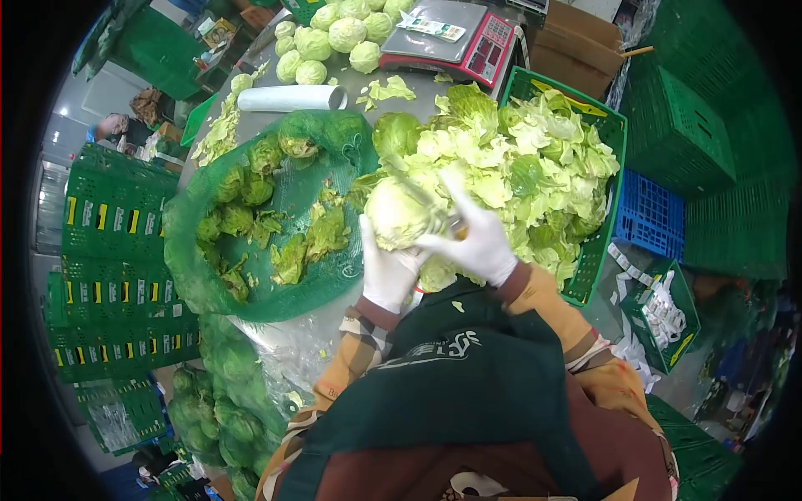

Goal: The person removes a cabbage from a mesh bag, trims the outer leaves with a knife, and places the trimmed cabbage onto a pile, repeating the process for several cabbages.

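Both of my hands wear white gloves. My left hand [387, 271] is wrapped round the lower left side of a pale green cabbage [396, 215]. At the cabbage's right side my right hand [476, 238] is closed on a knife [411, 182], whose blade is blurred and lies across the top of the cabbage. To the left lies an open green mesh bag [288, 188] with several cabbages and loose leaves inside. A green crate [619, 179] heaped with trimmed leaves [535, 159] stands to the right, close beside my right hand.
Several trimmed cabbages [347, 35] sit at the back of the table beside a red scale [486, 52]. A white roll [292, 98] lies behind the mesh bag. Stacked green crates [117, 284] stand at the left, full mesh bags [238, 417] below, and a blue crate [650, 215] at the right.
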Demonstrator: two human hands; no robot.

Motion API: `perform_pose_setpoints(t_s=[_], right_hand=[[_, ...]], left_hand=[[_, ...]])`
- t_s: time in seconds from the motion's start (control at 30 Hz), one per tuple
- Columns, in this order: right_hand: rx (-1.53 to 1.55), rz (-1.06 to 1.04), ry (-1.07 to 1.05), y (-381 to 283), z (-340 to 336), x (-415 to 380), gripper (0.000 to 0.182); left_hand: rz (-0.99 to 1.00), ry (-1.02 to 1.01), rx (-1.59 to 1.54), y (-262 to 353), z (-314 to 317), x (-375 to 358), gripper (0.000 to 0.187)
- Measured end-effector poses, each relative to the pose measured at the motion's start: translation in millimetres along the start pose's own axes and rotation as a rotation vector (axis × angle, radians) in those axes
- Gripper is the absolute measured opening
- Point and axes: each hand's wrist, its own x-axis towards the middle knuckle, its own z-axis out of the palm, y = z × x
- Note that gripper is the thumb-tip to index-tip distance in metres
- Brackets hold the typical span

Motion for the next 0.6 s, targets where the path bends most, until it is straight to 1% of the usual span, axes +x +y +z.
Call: perform_pose_setpoints(t_s=[0.03, 0.07, 0.1, 0.13, 0.17, 0.2, 0.23, 0.27, 0.3, 0.33, 0.37, 0.4, 0.47, 0.5, 0.6], right_hand=[[-0.048, -0.208, 0.147, -1.8, 15.5, 1.2, 0.090], [-0.047, -0.208, 0.147, -2.6, 15.3, -0.1, 0.090], [-0.059, -0.110, 0.093, -3.6, 14.2, -0.8, 0.085], [-0.071, -0.014, 0.037, -4.2, 12.6, -0.9, 0.081], [-0.123, -0.084, 0.053, -3.8, 8.0, -2.3, 0.074], [-0.120, -0.083, 0.049, 1.3, 6.6, -5.1, 0.074], [-0.199, -0.128, -0.014, 8.7, 6.5, -8.2, 0.073], [-0.279, -0.174, -0.077, 12.8, 6.5, -9.9, 0.073], [-0.282, -0.173, -0.080, 11.9, 6.1, -9.5, 0.073], [-0.341, -0.217, -0.084, 9.7, 5.9, -8.3, 0.073], [-0.400, -0.263, -0.089, 7.3, 5.7, -7.3, 0.074], [-0.456, -0.308, -0.091, 6.0, 6.0, -6.3, 0.075], [-0.451, -0.335, -0.109, 7.7, 4.2, -5.5, 0.075], [-0.446, -0.359, -0.130, 8.5, 3.3, -5.4, 0.076], [-0.493, -0.299, -0.104, 5.2, 6.4, -8.1, 0.074]], left_hand=[[0.031, 0.004, 0.069, -6.2, 6.3, 1.0, 0.080], [0.063, 0.007, 0.139, -8.4, 11.1, 0.5, 0.080], [0.006, 0.015, 0.083, -6.2, 13.4, -1.5, 0.081], [0.010, 0.015, 0.085, -2.2, 11.2, -2.8, 0.081], [-0.080, 0.012, 0.022, 2.5, 7.2, -5.0, 0.083], [-0.172, 0.013, -0.043, 4.9, 7.6, -8.1, 0.085], [-0.187, 0.054, -0.045, 5.8, 10.1, -8.5, 0.088], [-0.187, 0.055, -0.047, 5.1, 13.7, -6.5, 0.088], [-0.136, 0.026, -0.064, 2.8, 17.2, -3.4, 0.089], [-0.085, -0.004, -0.081, -0.7, 21.0, -2.1, 0.089], [-0.098, 0.048, -0.129, -6.5, 26.2, -3.6, 0.086], [-0.096, 0.048, -0.129, -7.2, 23.1, -4.6, 0.086], [-0.171, -0.136, -0.242, -8.9, 12.2, -5.7, 0.074], [-0.171, -0.137, -0.242, -9.5, 9.5, -5.5, 0.074], [-0.161, -0.162, -0.174, -12.2, 5.0, -4.8, 0.071]])
